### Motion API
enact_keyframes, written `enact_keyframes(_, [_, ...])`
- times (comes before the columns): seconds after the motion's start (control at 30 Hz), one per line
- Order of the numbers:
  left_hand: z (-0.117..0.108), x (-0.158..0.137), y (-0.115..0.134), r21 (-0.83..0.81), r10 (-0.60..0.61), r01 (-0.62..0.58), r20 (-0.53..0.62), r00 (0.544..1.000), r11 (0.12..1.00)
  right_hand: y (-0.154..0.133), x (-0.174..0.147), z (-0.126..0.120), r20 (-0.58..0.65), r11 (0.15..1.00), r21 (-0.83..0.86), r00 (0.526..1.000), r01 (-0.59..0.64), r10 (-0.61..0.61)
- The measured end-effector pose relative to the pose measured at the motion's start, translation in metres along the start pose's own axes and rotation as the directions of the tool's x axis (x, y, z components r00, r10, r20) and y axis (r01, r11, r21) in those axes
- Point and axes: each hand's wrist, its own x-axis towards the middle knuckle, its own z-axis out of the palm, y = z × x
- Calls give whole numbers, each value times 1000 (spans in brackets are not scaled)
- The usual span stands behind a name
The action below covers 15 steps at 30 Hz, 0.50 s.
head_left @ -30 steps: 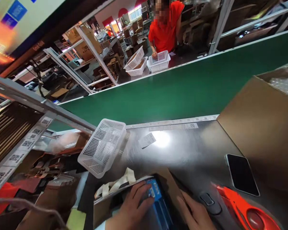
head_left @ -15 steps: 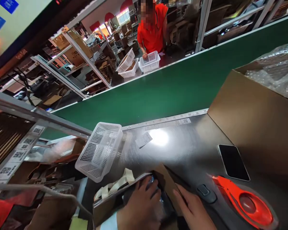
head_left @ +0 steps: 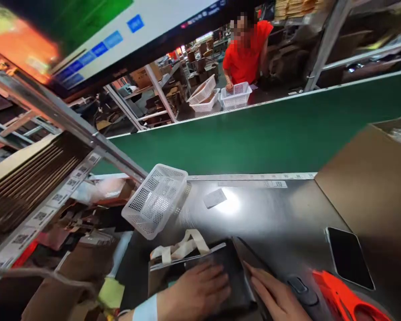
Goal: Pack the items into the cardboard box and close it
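While the left hand (head_left: 195, 292) lies spread, pressing the dark box (head_left: 217, 272) at the desk's (head_left: 280, 218) near edge, the right hand (head_left: 276, 296), fingers together, steadies its flap (head_left: 250, 256).

Left hand (head_left: 195, 296) pressed flat on the flap of a small dark cardboard box (head_left: 200, 276); right hand (head_left: 277, 296) on its right flap. Adjacent: white perforated plastic basket (head_left: 155, 200) (tilted), black smartphone (head_left: 349, 256), red-orange tape dispenser (head_left: 344, 301), steel worktable (head_left: 270, 214).
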Motion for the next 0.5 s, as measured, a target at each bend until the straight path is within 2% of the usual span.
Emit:
enact_keyframes(0.07, [3, 3, 4, 8, -16, 16, -23, 1000, 1000, -12, 6, -7, 62, 998, -58, 997, 38, -34])
enact_keyframes(0.13, [6, 8, 5, -18, -39, 39, 27, 999, 999, -26, 14, -12, 74, 991, -121, 996, 55, -47])
enact_keyframes(0.2, [8, 12, 3, -68, -34, 41, 96, 995, 997, -40, 22, -14, 138, 976, -199, 989, 84, -57])
enact_keyframes(0.3, [7, 16, -5, -139, -29, 52, 163, 986, 989, -59, 35, -14, 365, 952, -278, 931, 127, -18])
enact_keyframes(0.37, [1, 17, -12, -194, -24, 64, 203, 979, 979, -68, 42, -12, 444, 934, -331, 896, 131, 31])
enact_keyframes(0.43, [-10, 16, -18, -247, -61, 109, 191, 980, 963, -71, 47, -8, 443, 912, -386, 895, 138, 52])
enact_keyframes(0.5, [-24, 11, -20, -269, -129, 153, 106, 986, 951, -69, 50, -3, 406, 909, -397, 912, 125, 52])
